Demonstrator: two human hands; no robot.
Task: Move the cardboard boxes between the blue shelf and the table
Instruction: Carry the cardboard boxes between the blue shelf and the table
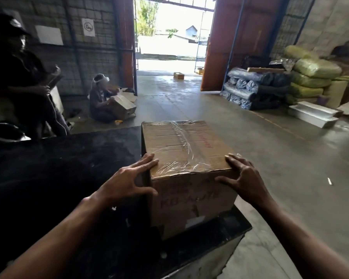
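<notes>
**Taped carton stands at the table's corner, a hand on each near corner**

The cardboard box (187,170) is a worn brown carton, its edges softened and its top seam sealed with wrinkled, shiny clear tape. It stands upright on the table (69,168), a dark, matt, scuffed slab, close to its right-hand corner.

The left hand (127,178) lies over the box's near left top corner, fingers splayed and thumb against the front face. The right hand (244,178) does the same at the near right corner. Both press flat with spread fingers, and neither is clenched or curled round the carton.

Dark lettering on the front face begins with what may be "KB", and the rest is too faded to read. Red print runs sideways along the top, illegible.

Beyond, a seated person (101,101) handles another carton on the glossy concrete floor. Another person (18,77) at the left is mostly lost in shadow. Rolls wrapped in blue plastic (248,87) lie stacked beside bulging green sacks (310,77). A round wall sign (88,27) is too blurred to read.
</notes>
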